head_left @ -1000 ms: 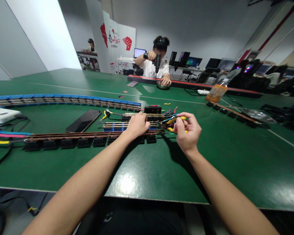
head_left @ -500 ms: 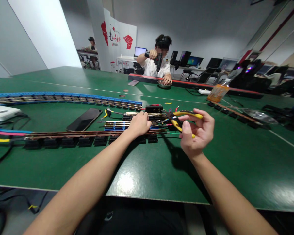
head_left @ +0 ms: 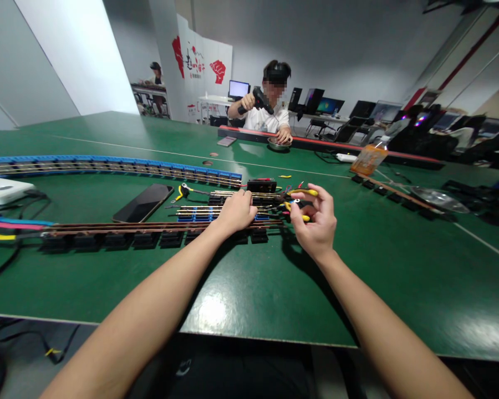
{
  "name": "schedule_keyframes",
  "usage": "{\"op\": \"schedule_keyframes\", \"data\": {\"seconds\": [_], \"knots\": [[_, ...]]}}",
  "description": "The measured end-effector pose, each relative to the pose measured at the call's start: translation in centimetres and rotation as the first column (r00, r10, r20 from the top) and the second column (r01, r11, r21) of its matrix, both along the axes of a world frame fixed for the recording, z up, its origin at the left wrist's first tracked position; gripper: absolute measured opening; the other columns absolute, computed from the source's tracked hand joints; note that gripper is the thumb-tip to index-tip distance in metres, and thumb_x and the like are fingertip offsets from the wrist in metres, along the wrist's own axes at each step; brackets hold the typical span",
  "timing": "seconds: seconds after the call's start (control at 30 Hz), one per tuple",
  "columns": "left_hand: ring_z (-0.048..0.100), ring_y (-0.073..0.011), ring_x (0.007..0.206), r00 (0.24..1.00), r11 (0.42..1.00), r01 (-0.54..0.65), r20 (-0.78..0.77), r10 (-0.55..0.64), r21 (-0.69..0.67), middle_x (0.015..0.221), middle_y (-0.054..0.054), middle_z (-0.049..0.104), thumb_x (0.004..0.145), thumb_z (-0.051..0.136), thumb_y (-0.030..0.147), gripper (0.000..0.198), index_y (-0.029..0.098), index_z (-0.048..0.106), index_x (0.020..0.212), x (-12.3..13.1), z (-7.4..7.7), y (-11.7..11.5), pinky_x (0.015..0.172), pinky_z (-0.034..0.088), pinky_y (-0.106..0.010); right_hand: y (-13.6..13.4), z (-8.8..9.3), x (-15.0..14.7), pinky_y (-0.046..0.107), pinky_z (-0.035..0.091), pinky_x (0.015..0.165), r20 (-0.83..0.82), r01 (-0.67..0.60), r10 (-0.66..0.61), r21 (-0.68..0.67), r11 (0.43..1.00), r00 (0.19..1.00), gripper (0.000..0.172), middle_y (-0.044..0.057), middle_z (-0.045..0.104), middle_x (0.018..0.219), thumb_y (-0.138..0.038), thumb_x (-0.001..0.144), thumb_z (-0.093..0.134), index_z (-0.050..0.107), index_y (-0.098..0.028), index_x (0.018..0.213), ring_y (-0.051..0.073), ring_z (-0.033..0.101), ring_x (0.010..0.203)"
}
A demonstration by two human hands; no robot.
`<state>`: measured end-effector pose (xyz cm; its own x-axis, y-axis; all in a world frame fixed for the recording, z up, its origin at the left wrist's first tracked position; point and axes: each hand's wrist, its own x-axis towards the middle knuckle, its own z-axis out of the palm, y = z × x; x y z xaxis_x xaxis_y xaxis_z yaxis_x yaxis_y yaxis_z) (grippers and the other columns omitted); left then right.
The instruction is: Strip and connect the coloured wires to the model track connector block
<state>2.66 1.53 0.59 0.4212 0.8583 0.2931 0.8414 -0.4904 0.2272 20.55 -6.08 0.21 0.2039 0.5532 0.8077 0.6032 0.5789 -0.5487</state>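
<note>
My left hand point(head_left: 238, 210) lies over a short rail section point(head_left: 199, 211) with brass-coloured bars on blue holders, its fingers curled down around the rails and their tips hidden. In my right hand point(head_left: 318, 224) are pliers point(head_left: 310, 193) with yellow-and-black handles. The handles are spread apart and the jaws point left, among the loose wires at the rails' right end. What the jaws touch is too small to tell. A longer rail section point(head_left: 108, 228) with copper bars on black holders runs in front of the short one.
A phone point(head_left: 143, 203) lies left of the rails, behind it a long blue-backed rail strip point(head_left: 87, 164). An orange drink bottle point(head_left: 370, 158) and a clear dish point(head_left: 438, 199) are at the right. Across the table, a co-worker point(head_left: 261, 113) holds a drill point(head_left: 261, 101) above a metal bowl point(head_left: 279, 145).
My right hand has moved left with the pliers, and their jaws are lower among the wires. My left hand has stayed put. The co-worker's drill has tilted from pointing down.
</note>
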Motion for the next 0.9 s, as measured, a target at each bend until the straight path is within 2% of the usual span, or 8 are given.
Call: {"op": "schedule_keyframes", "data": {"seconds": [0.17,0.27,0.37,0.47,0.57,0.67,0.83,0.9], "knots": [[0.062,-0.0271,0.103,1.000,1.000,-0.002,0.002,0.002,-0.007,0.106,-0.013,0.065,0.089,0.047,0.019,0.017,0.015,0.060,0.099,0.0,0.1,0.0,0.088,0.050,-0.037,0.8,0.4,2.1,0.022,0.045,0.046,0.010,0.161,-0.162,0.069,0.985,0.987,0.045,0.004,0.072,0.099,-0.024,0.086,0.060,0.049,-0.022,0.129,0.008,0.056,0.051],[0.062,-0.0270,0.102,1.000,1.000,-0.006,-0.002,0.006,-0.008,0.106,-0.013,0.064,0.089,0.047,0.019,0.017,0.015,0.060,0.099,0.0,0.1,-0.1,0.087,0.050,-0.037,1.3,0.5,3.2,0.022,0.044,0.048,-0.015,0.234,-0.233,0.097,0.967,0.972,0.042,0.004,0.072,0.094,-0.025,0.086,0.058,0.051,-0.020,0.127,0.010,0.060,0.059],[0.062,-0.0270,0.101,1.000,1.000,0.000,-0.005,0.000,0.000,0.106,-0.013,0.064,0.089,0.047,0.019,0.017,0.014,0.060,0.100,0.0,0.0,-0.1,0.087,0.050,-0.037,1.5,0.5,3.8,0.022,0.045,0.049,-0.057,0.270,-0.265,0.113,0.956,0.962,0.041,0.004,0.071,0.093,-0.026,0.087,0.057,0.051,-0.020,0.127,0.012,0.064,0.067],[0.062,-0.0268,0.101,1.000,1.000,0.002,-0.005,-0.002,0.007,0.105,-0.013,0.064,0.089,0.047,0.019,0.018,0.014,0.060,0.100,0.0,-0.1,0.1,0.088,0.050,-0.037,1.4,0.5,3.4,0.021,0.045,0.048,-0.095,0.271,-0.260,0.130,0.954,0.961,0.042,0.004,0.070,0.094,-0.028,0.088,0.058,0.050,-0.021,0.128,0.012,0.064,0.066],[0.062,-0.0268,0.100,1.000,1.000,0.002,-0.009,-0.002,0.015,0.104,-0.013,0.064,0.089,0.046,0.020,0.018,0.014,0.060,0.099,0.0,-0.2,0.2,0.088,0.050,-0.037,1.1,0.4,2.3,0.019,0.043,0.045,-0.111,0.201,-0.185,0.156,0.967,0.977,0.047,0.003,0.069,0.099,-0.028,0.087,0.063,0.047,-0.024,0.130,0.008,0.059,0.057],[0.060,-0.0273,0.101,1.000,0.999,-0.003,-0.025,0.004,0.033,0.105,-0.014,0.064,0.090,0.046,0.020,0.018,0.014,0.060,0.100,0.0,-0.2,0.1,0.089,0.049,-0.037,0.5,0.2,0.6,0.017,0.046,0.046,-0.113,0.059,-0.041,0.161,0.985,0.993,0.054,0.003,0.068,0.106,-0.026,0.084,0.069,0.045,-0.027,0.133,0.004,0.056,0.052],[0.055,-0.0303,0.116,1.000,0.990,-0.016,-0.019,0.019,0.141,0.124,-0.017,0.060,0.094,0.047,0.032,0.031,0.012,0.059,0.115,0.1,-0.2,-0.4,0.101,0.045,-0.042,-0.8,0.1,-2.7,0.019,0.056,0.055,-0.081,-0.126,0.140,0.156,0.980,0.987,0.060,0.005,0.067,0.114,-0.021,0.084,0.070,0.042,-0.029,0.136,0.007,0.063,0.062],[0.051,-0.0320,0.125,1.000,0.990,-0.023,-0.010,0.025,0.137,0.133,-0.019,0.056,0.094,0.048,0.039,0.041,0.012,0.056,0.124,-0.1,-0.4,-0.3,0.106,0.041,-0.044,-1.3,0.4,-4.2,0.020,0.058,0.056,-0.059,-0.189,0.201,0.166,0.968,0.978,0.064,0.007,0.066,0.118,-0.021,0.083,0.070,0.039,-0.029,0.139,0.009,0.065,0.068]]}}
